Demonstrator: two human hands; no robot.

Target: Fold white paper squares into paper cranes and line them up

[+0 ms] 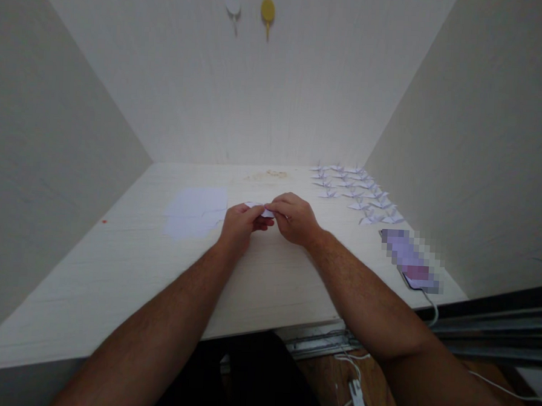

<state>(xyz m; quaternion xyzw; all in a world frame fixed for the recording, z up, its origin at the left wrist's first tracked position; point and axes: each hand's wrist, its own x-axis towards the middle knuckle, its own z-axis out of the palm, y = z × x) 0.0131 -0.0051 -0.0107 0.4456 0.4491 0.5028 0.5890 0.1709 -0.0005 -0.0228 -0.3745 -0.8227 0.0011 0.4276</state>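
A small folded piece of white paper is held above the middle of the table, with much of it hidden by fingers. My left hand grips it from the left, thumb on top and fingers curled beneath. From the right, my right hand pinches its edge between thumb and forefinger. Left of my hands lie flat sheets of white paper. Several folded paper cranes stand in rows at the back right of the table.
The white table is walled in at the back and both sides. A phone, blurred out, lies at the right edge with a cable running off. Two hooks, one yellow, hang on the back wall. Below is a power strip.
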